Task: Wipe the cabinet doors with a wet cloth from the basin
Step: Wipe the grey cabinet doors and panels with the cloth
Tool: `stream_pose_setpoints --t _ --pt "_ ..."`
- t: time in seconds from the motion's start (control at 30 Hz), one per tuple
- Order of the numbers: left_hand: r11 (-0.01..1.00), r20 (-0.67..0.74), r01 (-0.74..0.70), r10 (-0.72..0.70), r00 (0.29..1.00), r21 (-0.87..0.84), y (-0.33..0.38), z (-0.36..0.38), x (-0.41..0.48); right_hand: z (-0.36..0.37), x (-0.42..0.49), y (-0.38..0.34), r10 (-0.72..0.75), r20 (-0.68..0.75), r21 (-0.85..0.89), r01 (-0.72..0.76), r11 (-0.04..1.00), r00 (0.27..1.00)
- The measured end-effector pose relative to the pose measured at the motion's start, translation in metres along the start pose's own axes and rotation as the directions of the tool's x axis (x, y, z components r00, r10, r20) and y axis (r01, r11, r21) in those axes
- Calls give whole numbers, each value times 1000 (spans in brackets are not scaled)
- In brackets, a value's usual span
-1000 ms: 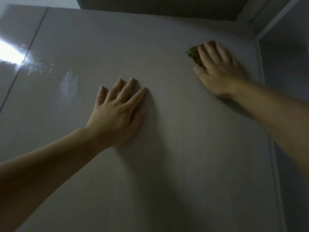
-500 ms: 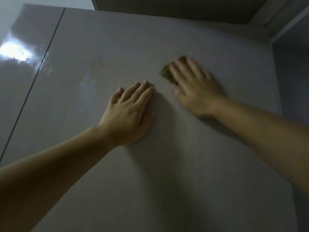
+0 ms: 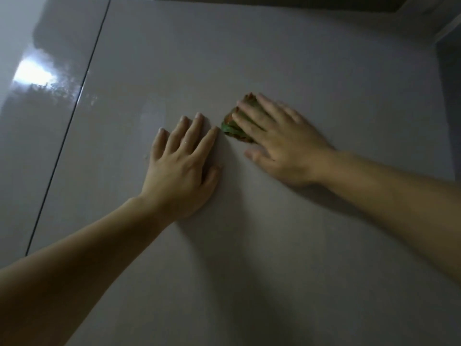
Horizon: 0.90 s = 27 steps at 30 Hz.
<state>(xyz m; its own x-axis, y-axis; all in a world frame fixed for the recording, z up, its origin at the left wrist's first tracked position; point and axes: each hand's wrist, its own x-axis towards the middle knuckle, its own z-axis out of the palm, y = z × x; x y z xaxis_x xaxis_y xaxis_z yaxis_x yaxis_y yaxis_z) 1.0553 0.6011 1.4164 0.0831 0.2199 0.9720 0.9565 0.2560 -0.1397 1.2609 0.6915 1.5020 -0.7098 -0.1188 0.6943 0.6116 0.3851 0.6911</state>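
Note:
A glossy grey cabinet door (image 3: pixel 311 71) fills most of the view. My right hand (image 3: pixel 279 143) presses a crumpled green and reddish cloth (image 3: pixel 233 128) flat against the door, its fingers spread over the cloth so that only the cloth's left edge shows. My left hand (image 3: pixel 183 166) lies flat on the same door just left of the cloth, fingers apart, holding nothing. The index fingertip of my left hand nearly touches the cloth.
A dark vertical gap (image 3: pixel 74 116) separates this door from a neighbouring door (image 3: pixel 30 108) on the left, which carries a bright reflection. A dark recess (image 3: pixel 274 1) runs above the doors. The door's right edge (image 3: pixel 446 121) meets a darker surface.
My right hand has slid the cloth leftward and down from the door's upper right area to beside my left hand. My left hand has stayed flat on the door.

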Motion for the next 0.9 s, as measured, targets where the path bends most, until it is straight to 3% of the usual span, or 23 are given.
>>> stream_pose_setpoints --t 0.07,0.17,0.23,0.27,0.33,0.4,0.43,0.6,0.7,0.8,0.9 --pt "1000 0 -1 1 1000 11 0 0 0 -6 12 14 36 22 7 -37 999 999" --pt "1000 -9 -3 3 1000 17 -1 -1 0 -19 51 52 352 7 62 -352 934 936" --pt "1000 -10 -14 15 1000 23 -3 -2 -1 -24 64 46 430 8 105 -428 898 903" --pt "1000 -8 -19 19 1000 25 -5 -3 -1 -22 63 32 389 11 99 -389 916 921" --pt "1000 -5 -22 22 1000 18 -7 -4 -1 -12 45 1 159 7 62 -159 985 987" --pt "1000 -5 -16 16 1000 -4 -8 -4 -2 -6 28 -9 -17 12 20 17 1000 1000" --pt "1000 1 -15 15 1000 -14 -8 -4 -2 -9 31 -2 -20 8 13 20 1000 1000" --pt "998 27 56 -56 998 29 -19 -7 -7 -24 86 30 354 34 106 -356 929 935" --pt "983 22 182 -183 983 27 -43 -13 -20 -14 76 -26 180 17 92 -181 979 984" --pt "987 54 160 -162 985 31 -71 -13 -31 -3 45 -68 -87 13 47 86 995 996" --pt "991 66 135 -134 989 -10 -85 -8 -34 -5 63 -55 -38 26 28 38 999 999"
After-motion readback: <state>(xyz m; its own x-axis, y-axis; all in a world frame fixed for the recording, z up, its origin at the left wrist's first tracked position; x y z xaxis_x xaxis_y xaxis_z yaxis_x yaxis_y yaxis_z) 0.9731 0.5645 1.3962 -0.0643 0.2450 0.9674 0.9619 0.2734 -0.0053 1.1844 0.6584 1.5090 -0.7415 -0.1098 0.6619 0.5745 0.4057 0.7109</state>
